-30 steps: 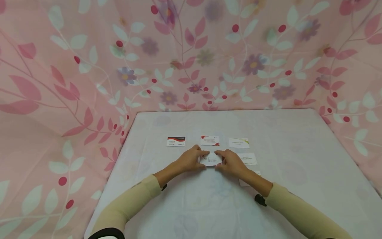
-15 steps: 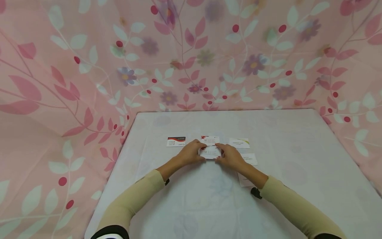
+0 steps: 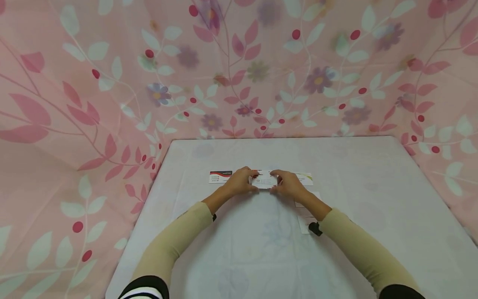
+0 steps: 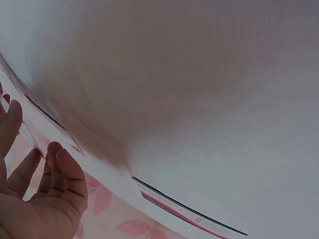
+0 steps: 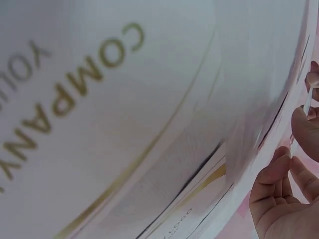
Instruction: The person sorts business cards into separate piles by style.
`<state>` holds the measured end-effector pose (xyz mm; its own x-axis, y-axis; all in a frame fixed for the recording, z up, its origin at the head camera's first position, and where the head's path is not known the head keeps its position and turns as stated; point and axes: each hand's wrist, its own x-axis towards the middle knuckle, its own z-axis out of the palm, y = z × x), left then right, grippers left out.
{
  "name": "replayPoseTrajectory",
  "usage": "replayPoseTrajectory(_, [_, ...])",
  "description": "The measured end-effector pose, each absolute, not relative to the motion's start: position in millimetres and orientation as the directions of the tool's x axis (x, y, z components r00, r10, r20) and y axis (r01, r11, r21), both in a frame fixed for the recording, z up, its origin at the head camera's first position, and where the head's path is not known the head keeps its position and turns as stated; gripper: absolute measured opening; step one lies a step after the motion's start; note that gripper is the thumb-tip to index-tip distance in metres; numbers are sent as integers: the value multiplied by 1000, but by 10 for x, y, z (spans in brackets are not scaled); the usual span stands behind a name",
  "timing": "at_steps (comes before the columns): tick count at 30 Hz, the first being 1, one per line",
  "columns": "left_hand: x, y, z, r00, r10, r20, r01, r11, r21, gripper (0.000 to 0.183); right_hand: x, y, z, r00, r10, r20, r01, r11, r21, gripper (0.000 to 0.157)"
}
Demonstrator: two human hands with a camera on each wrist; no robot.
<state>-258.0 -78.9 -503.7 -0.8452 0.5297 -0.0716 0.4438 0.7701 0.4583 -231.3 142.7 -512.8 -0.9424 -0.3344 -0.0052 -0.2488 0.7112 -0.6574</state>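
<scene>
Cream sleeves (image 3: pixel 160 249) reach over the white surface (image 3: pixel 231 257) from its near side, and the two hands meet at a single card. That held card (image 3: pixel 265 181) is around the middle of the far half, print up. Left hand (image 3: pixel 240 182) and right hand (image 3: pixel 289 184) each pinch one short end, fingertips towards the near and far corners. From the left wrist view it seems slightly raised, with a lower card (image 4: pixel 56 130) flat on the surface close by; I can't tell how far the two overlap.

To my eye this is a moment for squaring up. Equal, light pressure from both sides should serve best, since a hard squeeze could bow the thin stock. Better to keep both ends level, match the corners to the lower card, then ease both ends down and part the fingers together, so neither side drags.

The elbows deserve care too. A red-black card (image 3: pixel 220 177) lies just beside the left hand, a green-striped card (image 3: pixel 306 179) behind the right, and the nearest card (image 3: pixel 305 226) sits partly hidden under the right forearm, where a low sweep might nudge it.
</scene>
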Motion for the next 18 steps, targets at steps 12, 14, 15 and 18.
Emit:
replayPoseTrajectory(12, [-2842, -738, -5031, -874, 475, -102, 394, 816, 422, 62, -2572, 1372, -5122, -950, -310, -39, -221, 756, -615, 61])
replayPoseTrajectory(14, [-2881, -726, -5012, -880, 463, -109, 381, 823, 420, 61, -2604, 1361, -5100, -954, -296, -50, -205, 763, -614, 61])
replayPoseTrajectory(15, [-2897, -720, -5004, -880, 461, -113, 379, 827, 416, 61, -2616, 1356, -5090, -955, -290, -57, -196, 765, -614, 60])
replayPoseTrajectory(18, [-2935, -705, -4999, -880, 461, -116, 379, 828, 413, 60, -2647, 1343, -5079, -961, -268, -70, -168, 767, -620, 60])
